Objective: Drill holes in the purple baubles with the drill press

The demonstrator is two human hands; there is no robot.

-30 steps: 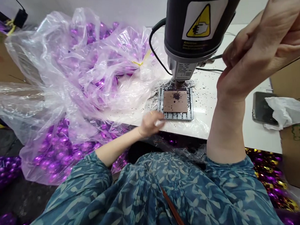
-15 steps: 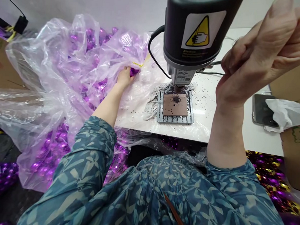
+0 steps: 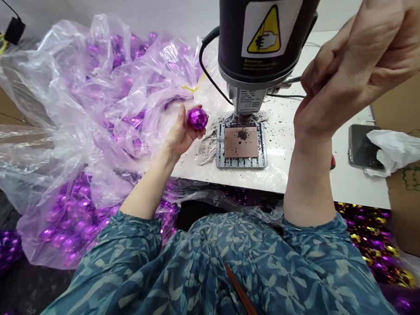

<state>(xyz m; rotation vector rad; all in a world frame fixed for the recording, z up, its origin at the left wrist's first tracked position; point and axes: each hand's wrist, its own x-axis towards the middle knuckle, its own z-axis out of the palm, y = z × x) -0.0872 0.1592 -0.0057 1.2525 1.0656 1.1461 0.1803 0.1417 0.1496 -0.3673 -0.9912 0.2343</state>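
Observation:
My left hand (image 3: 185, 130) holds a shiny purple faceted ball (image 3: 197, 118) between thumb and fingers, in front of a clear plastic bag (image 3: 71, 89) full of purple balls. Just right of that hand stands a black drill press (image 3: 267, 39) with a yellow warning label. Below its head, a brown square plate (image 3: 240, 149) with a small hole and dark shavings lies on the slotted metal base (image 3: 221, 152). My right hand (image 3: 352, 67) is raised at the right, its fingers closed round the end of the machine's metal lever (image 3: 292, 80).
A dark phone (image 3: 362, 146) and a crumpled white tissue (image 3: 399, 147) are on the white table (image 3: 357, 188) at right. Cardboard boxes (image 3: 412, 218) flank both sides. Purple and gold balls (image 3: 374, 243) fill the lower right. A black cable (image 3: 204, 60) hangs beside the machine.
My left hand has come away from the bag's opening, toward the metal base, and the purple ball now shows fully in it. My right hand stays at the lever. The whole view has shifted slightly.

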